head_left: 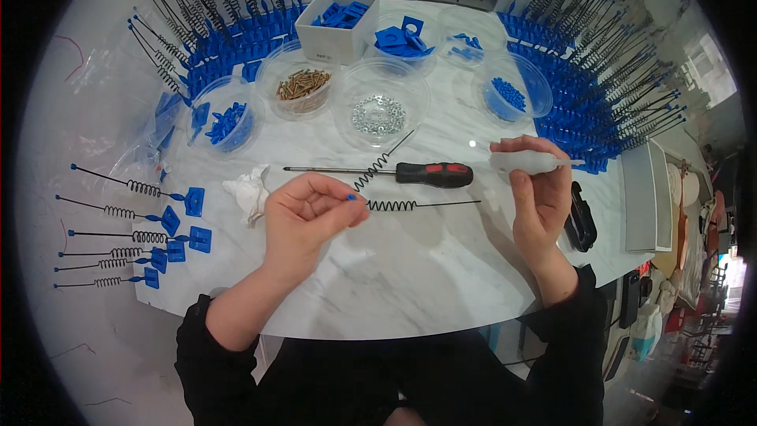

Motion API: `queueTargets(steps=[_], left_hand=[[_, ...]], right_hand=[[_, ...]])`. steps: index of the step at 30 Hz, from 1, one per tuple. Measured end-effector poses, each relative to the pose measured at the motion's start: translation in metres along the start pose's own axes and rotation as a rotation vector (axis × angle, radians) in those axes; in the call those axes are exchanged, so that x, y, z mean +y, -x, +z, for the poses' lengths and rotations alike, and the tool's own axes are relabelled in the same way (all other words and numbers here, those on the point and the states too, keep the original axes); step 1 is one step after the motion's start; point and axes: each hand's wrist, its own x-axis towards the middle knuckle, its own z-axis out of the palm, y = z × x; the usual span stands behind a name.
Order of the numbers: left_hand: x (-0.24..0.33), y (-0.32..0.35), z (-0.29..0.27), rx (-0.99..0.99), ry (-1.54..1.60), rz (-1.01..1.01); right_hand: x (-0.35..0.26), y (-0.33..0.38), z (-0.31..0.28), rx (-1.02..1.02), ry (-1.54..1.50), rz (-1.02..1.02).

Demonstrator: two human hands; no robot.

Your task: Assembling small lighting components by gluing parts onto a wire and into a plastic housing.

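Note:
My left hand [307, 221] is closed in a pinch, a small blue piece [351, 198] showing at its fingertips. From those fingers a black coiled wire [392, 206] runs out to the right, ending in a straight length. Another black coiled wire [372, 172] slants up and away beside the fingers; whether it is held or lies on the table I cannot tell. My right hand [540, 189] is wrapped round a small translucent white squeeze bottle [520, 162], its narrow nozzle pointing right. Between and beyond the hands lies a long screwdriver [434, 175] with a black and red handle.
Round tubs behind hold brown screws [303, 84], metal nuts [378, 114], blue beads [509, 95] and other blue parts [227, 122]. A white box [337, 43] stands behind them. Finished-looking coil pieces [146, 188] line the left. A tissue [248, 193] and black object [581, 217] lie nearby.

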Motion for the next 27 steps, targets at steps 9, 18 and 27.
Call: queueTargets(steps=[9, 18, 27], left_hand=[[0.0, 0.014, 0.015, -0.092, -0.156, -0.152], [0.008, 0.013, 0.015, -0.087, -0.146, -0.261], [0.006, 0.013, 0.014, -0.123, -0.152, -0.303]], right_hand=[[-0.007, 0.018, 0.011, -0.209, -0.047, 0.057], [-0.017, 0.01, 0.014, -0.533, 0.169, 0.078], [-0.019, 0.012, 0.014, -0.483, 0.233, 0.14]])
